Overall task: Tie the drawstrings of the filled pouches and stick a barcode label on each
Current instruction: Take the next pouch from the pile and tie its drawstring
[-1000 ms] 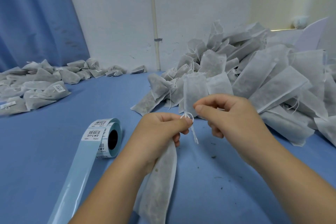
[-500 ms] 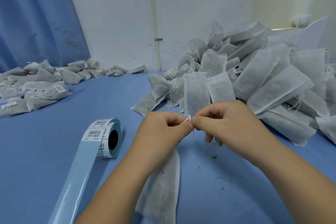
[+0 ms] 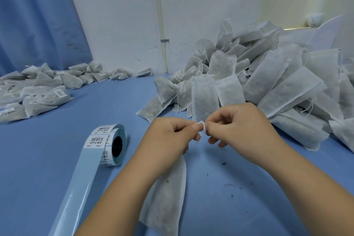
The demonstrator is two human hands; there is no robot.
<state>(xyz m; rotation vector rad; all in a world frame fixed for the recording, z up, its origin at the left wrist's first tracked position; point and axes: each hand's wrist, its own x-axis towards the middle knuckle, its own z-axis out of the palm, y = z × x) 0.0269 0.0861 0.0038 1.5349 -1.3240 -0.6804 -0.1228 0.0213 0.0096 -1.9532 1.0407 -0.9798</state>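
Mid-frame, the left hand [image 3: 170, 136] grips the pouch [image 3: 168, 197] neck and pinches the drawstring [image 3: 202, 126], the right hand [image 3: 239, 126] pinching its loop, likely to cinch the knot.

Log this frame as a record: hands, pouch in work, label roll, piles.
left hand: pinches thin white drawstring
right hand: pinches the same drawstring
held pouch: grey-white mesh fabric, hangs below left hand
label roll: barcode stickers on pale blue backing, standing on edge, left of hands
right pile: large heap of pouches
left pile: pouches, some labelled
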